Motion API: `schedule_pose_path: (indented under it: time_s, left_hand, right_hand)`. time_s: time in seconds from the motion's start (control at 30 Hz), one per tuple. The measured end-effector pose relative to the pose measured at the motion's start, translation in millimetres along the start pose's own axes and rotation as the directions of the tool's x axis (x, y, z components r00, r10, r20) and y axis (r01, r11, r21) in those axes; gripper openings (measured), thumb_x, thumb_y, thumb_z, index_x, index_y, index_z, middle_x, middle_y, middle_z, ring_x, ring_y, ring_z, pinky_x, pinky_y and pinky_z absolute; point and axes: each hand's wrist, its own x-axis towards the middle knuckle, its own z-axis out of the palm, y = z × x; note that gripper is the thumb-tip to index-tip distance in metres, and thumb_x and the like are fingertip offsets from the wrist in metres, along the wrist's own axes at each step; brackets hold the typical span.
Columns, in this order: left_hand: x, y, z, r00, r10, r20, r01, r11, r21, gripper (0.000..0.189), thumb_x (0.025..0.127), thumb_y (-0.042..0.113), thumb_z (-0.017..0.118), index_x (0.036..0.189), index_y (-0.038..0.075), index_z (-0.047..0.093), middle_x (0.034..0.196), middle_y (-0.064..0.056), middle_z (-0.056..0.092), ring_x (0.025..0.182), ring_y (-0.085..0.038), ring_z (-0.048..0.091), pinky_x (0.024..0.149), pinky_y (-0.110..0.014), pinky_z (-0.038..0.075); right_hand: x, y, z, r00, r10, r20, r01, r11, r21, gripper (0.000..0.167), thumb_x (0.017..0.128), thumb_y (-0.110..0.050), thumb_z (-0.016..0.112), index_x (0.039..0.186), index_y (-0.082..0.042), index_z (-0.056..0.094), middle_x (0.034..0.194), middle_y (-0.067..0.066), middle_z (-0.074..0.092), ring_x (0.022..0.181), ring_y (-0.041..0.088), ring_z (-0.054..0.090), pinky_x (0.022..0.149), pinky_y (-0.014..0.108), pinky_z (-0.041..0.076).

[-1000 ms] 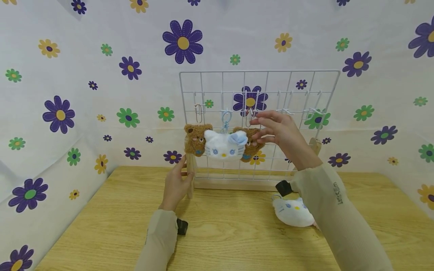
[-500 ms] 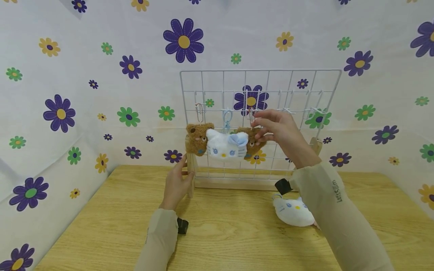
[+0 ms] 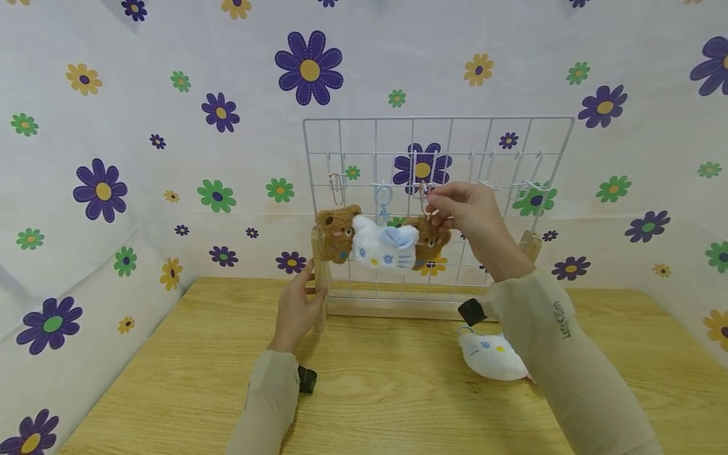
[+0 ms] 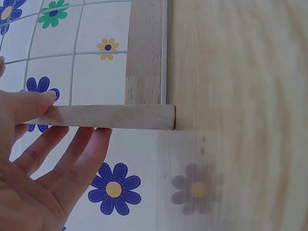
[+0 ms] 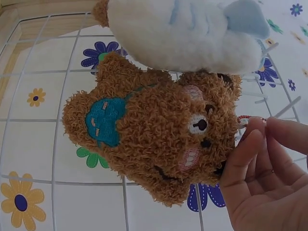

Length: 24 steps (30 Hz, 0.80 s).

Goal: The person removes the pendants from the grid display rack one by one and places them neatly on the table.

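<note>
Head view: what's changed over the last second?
The right hand has curled its fingers further, pinching the chain on the right bear. That bear, the hanging cat and the left bear shifted slightly right. Unchanged: the left hand on the wooden stand, the other cat on the table.

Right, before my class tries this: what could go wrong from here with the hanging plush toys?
The right hand pinches the rightmost bear by its thin chain; if the fingers slip, the bear might drop.
The hanging white plush overlaps that bear, so moving the bear could nudge it.
The left hand grips the wooden leg; letting go might let the wire rack shift.
</note>
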Motion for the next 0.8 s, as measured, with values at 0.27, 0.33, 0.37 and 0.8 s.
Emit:
schedule_pose_path:
  time_s: [0.27, 0.33, 0.37, 0.8]
  left_hand:
    - [0.6, -1.0, 0.3, 1.0, 0.006, -0.001, -0.006, 1.0, 0.008, 0.065, 0.092, -0.005, 0.07, 0.151, -0.003, 0.043, 0.126, -0.03, 0.062, 0.095, -0.042, 0.07, 0.074, -0.048, 0.062]
    - [0.6, -0.9, 0.4, 1.0, 0.004, -0.002, -0.004, 1.0, 0.006, 0.065, 0.092, -0.005, 0.07, 0.151, -0.003, 0.043, 0.126, -0.03, 0.062, 0.095, -0.042, 0.07, 0.074, -0.048, 0.062]
    - [0.3, -0.7, 0.5, 1.0, 0.009, -0.003, -0.008, 1.0, 0.008, 0.065, 0.092, -0.005, 0.07, 0.151, -0.003, 0.043, 0.126, -0.03, 0.062, 0.094, -0.043, 0.07, 0.073, -0.048, 0.062]
    - [-0.5, -1.9, 0.8, 1.0, 0.017, -0.006, -0.017, 1.0, 0.018, 0.063, 0.092, -0.005, 0.069, 0.149, -0.007, 0.043, 0.125, -0.031, 0.062, 0.094, -0.042, 0.07, 0.072, -0.047, 0.062]
  right_hand:
    - [-3.6, -0.8, 4.7, 0.996, -0.045, -0.073, 0.043, 0.998, -0.039, 0.019, 0.101, -0.011, 0.064, 0.11, 0.005, 0.067, 0.086, -0.005, 0.069, 0.088, 0.014, 0.064, 0.085, 0.024, 0.054]
    - [-4.3, -0.4, 5.9, 0.994, -0.07, -0.087, 0.064, 0.996, -0.07, 0.02, 0.101, -0.011, 0.064, 0.111, 0.007, 0.067, 0.086, -0.006, 0.069, 0.09, 0.013, 0.065, 0.091, 0.026, 0.053]
    - [-4.6, -0.1, 6.3, 0.992, -0.084, -0.092, 0.077, 0.994, -0.081, 0.022, 0.101, -0.011, 0.064, 0.111, 0.008, 0.067, 0.085, -0.007, 0.069, 0.09, 0.013, 0.066, 0.094, 0.027, 0.053]
    - [-7.0, 2.2, 4.7, 0.983, -0.17, -0.071, 0.171, 0.985, 0.005, 0.018, 0.1, -0.003, 0.063, 0.11, 0.013, 0.064, 0.083, -0.006, 0.07, 0.078, 0.009, 0.07, 0.082, 0.023, 0.058]
